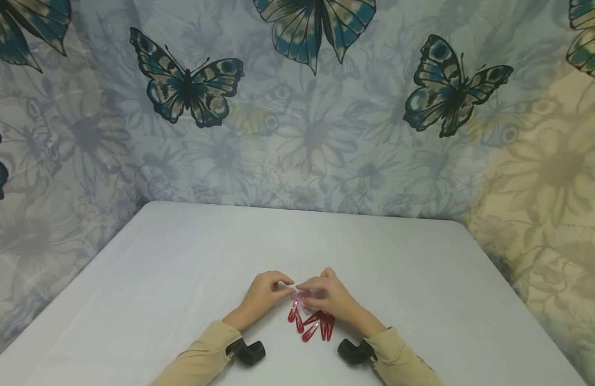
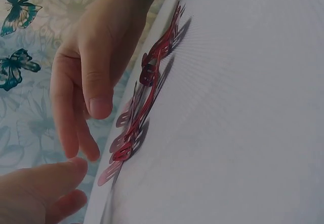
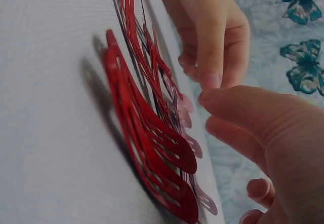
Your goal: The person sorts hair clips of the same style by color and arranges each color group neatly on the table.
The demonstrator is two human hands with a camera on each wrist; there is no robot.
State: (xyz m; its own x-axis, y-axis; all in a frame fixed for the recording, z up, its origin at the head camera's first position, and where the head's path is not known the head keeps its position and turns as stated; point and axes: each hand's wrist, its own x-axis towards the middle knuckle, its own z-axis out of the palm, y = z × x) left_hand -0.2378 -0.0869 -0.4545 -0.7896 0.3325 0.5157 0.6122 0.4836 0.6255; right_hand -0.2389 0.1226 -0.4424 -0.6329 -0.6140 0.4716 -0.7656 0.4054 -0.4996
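Several red snap hair clips (image 1: 310,331) lie loosely fanned on the white table, the nearest ones large in the right wrist view (image 3: 129,107). Pink snap hair clips (image 2: 121,143) lie among and just beyond them, partly covered by the red ones. My left hand (image 1: 263,295) hovers at the far left of the clips, thumb and forefinger bent toward each other with a gap between the tips. Opposite it, my right hand (image 1: 332,296) reaches over the pink clips, its fingertips close to the left ones. Nothing shows between the fingers of either hand.
The white table (image 1: 181,257) runs back to a wall covering (image 1: 316,150) printed with butterflies and flowers. A black wrist device (image 1: 249,353) sits at the left cuff, and another (image 1: 355,352) at the right cuff, both close over the tabletop.
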